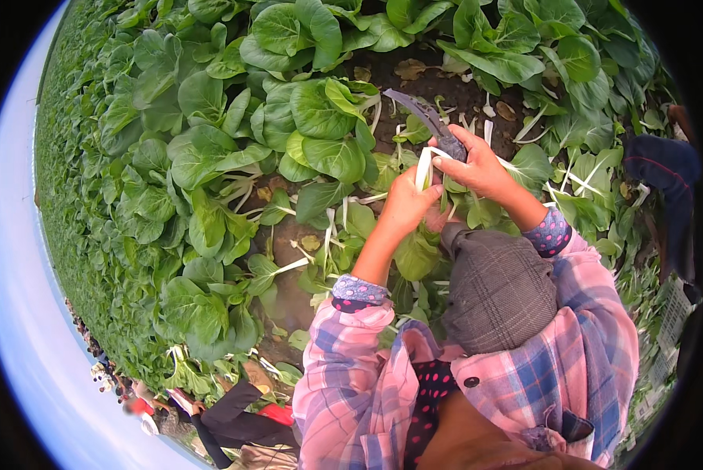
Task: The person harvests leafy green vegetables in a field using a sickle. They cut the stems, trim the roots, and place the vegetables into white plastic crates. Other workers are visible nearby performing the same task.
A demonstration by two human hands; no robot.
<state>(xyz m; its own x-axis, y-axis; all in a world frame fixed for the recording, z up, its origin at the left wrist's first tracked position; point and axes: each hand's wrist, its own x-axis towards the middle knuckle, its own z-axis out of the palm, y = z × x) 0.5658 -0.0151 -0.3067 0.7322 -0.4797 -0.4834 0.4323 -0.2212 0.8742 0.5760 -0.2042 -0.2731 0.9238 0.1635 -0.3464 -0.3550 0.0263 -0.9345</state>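
Observation:
My left hand (407, 202) is closed around white bok choy stalks (424, 169), whose tips stick up past the thumb. Close by on the right, my right hand (478, 163) grips the dark handle of a curved harvesting knife (425, 113); its dirty blade points up and left. The right thumb and fingertips are at the same stalks. Leaves hang below both hands, partly hidden by them. A standing bok choy plant (331, 132) with broad green leaves is just left of the blade.
Rows of bok choy (199, 170) fill the left and top. Cut leaves lie on brown soil (290, 241). My knee in grey plaid cloth (498, 288) is below the hands. Another person's dark-clad leg (240, 417) shows lower left, a dark sleeve or leg (665, 170) at right, near pale crates (671, 317).

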